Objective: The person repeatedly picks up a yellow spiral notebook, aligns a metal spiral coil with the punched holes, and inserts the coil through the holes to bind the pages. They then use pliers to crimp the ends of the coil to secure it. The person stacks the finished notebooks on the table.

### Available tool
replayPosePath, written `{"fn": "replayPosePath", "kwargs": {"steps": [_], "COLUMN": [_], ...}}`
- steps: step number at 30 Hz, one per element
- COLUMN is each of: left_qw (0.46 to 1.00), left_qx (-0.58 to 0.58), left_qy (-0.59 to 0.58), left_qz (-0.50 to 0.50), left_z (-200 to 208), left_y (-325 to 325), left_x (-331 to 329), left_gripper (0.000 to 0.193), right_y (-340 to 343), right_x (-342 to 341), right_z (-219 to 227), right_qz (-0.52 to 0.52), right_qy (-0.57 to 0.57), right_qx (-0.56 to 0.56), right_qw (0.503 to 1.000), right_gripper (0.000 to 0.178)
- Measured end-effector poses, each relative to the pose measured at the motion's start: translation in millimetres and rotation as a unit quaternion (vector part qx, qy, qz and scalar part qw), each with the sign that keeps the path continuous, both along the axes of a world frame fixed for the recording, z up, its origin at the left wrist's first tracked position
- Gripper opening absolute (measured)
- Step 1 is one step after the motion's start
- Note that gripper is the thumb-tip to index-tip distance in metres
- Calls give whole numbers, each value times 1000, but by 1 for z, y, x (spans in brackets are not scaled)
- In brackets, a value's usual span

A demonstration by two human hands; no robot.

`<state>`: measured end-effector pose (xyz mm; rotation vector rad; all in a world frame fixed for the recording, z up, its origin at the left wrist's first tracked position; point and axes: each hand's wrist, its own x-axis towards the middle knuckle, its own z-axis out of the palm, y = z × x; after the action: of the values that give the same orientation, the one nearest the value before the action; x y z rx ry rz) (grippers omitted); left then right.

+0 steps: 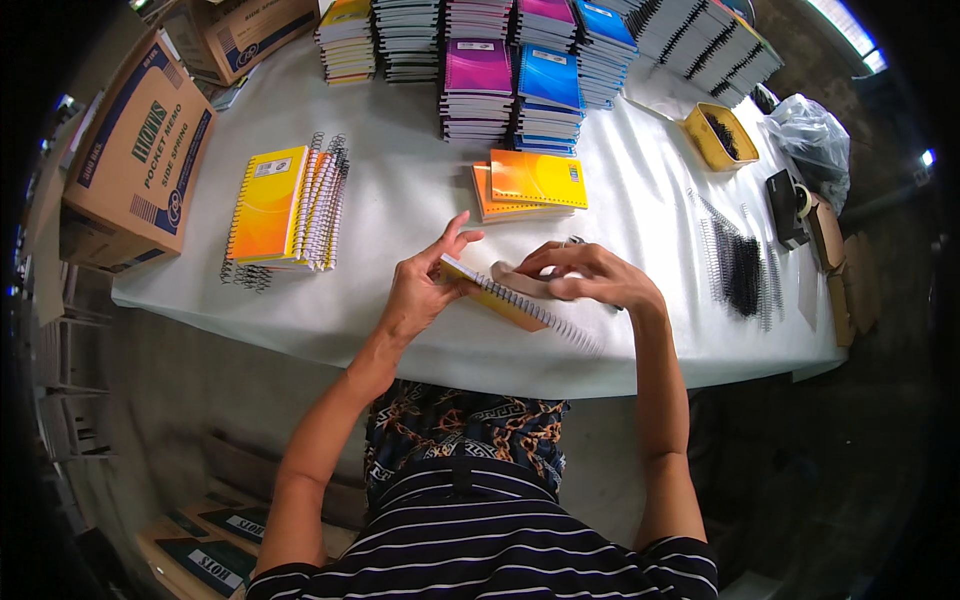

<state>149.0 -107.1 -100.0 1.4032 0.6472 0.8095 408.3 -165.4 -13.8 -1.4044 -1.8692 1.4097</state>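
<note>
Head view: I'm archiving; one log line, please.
left hand: holds yellow-orange notebook | right hand: at spiral coil | nearby: loose black coils

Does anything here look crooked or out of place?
Mildly: the spiral coil overshoots the end of the notebook in the left hand, and in the small orange pile beyond, the top notebook sits offset from those below. No obvious spill or damage.

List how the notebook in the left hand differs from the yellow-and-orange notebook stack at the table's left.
The held notebook looks like a single book; the left stack has several.
The held notebook is tipped up in the left hand, while the left stack rests on the table.
The held notebook shows one coil along its edge; the left stack shows many.
Both have yellow-orange covers and coils extending past the books.
</note>
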Motion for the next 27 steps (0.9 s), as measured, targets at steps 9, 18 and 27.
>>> {"fn": "replayPosePath", "kwargs": {"steps": [9,18,27], "left_qw": [997,999,984], "left_qx": [-15,-15,67], "left_qy": [-64,-37,28], "left_qz": [-38,-38,-163], "left_z": [-3,-3,7], "left_y": [1,0,31], "left_x": [0,0,-13], "left_gripper": [76,76,51], "right_y": [5,11,-27], "right_x": [-3,-20,54], "right_z": [-8,5,16], "right_qz": [-1,-4,-194], "right_qy": [105,31,-69], "right_qx": [21,33,85], "right_qw": [994,999,975], "right_gripper": [62,58,58]}}
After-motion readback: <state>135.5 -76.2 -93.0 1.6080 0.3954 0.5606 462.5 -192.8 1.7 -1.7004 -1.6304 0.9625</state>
